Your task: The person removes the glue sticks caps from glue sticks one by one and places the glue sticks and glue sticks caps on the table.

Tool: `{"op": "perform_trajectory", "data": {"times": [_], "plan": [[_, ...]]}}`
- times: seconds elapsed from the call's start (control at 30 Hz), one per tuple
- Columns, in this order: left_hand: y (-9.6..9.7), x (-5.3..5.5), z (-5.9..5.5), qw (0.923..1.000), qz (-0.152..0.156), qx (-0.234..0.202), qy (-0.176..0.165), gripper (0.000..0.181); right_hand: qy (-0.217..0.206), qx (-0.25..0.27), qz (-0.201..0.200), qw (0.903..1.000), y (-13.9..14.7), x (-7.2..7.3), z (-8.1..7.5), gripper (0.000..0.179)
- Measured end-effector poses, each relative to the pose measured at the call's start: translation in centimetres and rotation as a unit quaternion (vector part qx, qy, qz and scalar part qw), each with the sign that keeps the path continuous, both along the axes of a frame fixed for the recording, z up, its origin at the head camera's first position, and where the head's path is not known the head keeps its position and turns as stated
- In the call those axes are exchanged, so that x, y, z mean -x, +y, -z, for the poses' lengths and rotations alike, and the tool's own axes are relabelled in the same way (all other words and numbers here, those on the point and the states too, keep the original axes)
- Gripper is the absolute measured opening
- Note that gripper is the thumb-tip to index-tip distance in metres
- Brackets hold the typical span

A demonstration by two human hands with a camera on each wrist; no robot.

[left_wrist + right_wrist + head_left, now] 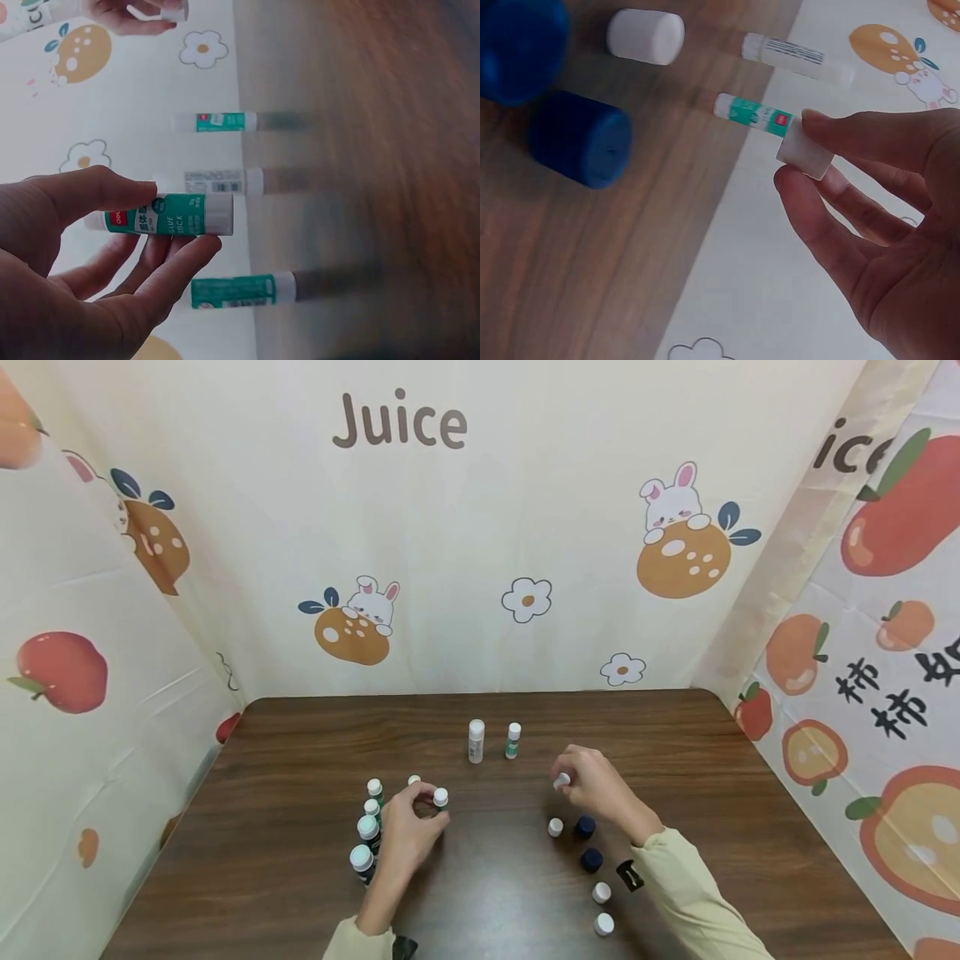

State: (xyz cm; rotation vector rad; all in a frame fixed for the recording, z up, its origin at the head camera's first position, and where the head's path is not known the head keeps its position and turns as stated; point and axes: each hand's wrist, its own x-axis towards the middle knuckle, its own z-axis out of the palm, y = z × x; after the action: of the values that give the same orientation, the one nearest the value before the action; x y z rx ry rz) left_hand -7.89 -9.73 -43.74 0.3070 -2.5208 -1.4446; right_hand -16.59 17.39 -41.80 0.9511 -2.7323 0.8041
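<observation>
My left hand (408,831) pinches a small glue stick (169,215) with a green label and white ends, its label facing the left wrist view. Another green-labelled glue stick (236,291) stands beyond it, mostly hidden by the left hand in the head view. Between the thumb and fingers of my right hand (596,785) is a short white cap (807,150), raised over the right side of the table. Below that hand are a loose white cap (555,827) and a dark blue cap (585,827).
Toward the back stand a white glue stick (476,742) and a slim green-labelled one (513,740). A row of white-topped containers (368,831) lines the left. Another blue cap (592,860) and two white caps (602,892) sit front right on the brown table (300,743). Printed cloth surrounds it.
</observation>
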Motion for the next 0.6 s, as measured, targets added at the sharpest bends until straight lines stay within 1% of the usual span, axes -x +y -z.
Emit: {"op": "perform_trajectory", "data": {"times": [0.1,0.23,0.3,0.43,0.6], "plan": [[-0.2,-0.2,0.4,0.9999,-0.012,0.007,-0.007,0.023,-0.003,-0.008,-0.002,1.0000,0.2,-0.2,0.6,0.022],[-0.4,-0.3,0.8,0.9997,-0.019,0.015,-0.002,0.024,-0.009,-0.014,-0.005,0.9999,0.4,-0.2,1.2,0.021],[-0.6,-0.4,0.9,0.9995,-0.022,0.021,0.000,0.025,-0.020,-0.015,-0.007,0.9997,0.5,-0.3,1.5,0.021],[-0.9,-0.5,1.3,0.9992,-0.021,0.034,0.005,0.025,-0.058,-0.017,-0.012,0.9981,0.5,-0.2,2.0,0.020],[-1.0,-0.7,1.9,0.9982,-0.015,0.057,0.010,0.023,-0.086,-0.035,-0.010,0.9957,0.4,-0.1,2.6,0.018]]}}
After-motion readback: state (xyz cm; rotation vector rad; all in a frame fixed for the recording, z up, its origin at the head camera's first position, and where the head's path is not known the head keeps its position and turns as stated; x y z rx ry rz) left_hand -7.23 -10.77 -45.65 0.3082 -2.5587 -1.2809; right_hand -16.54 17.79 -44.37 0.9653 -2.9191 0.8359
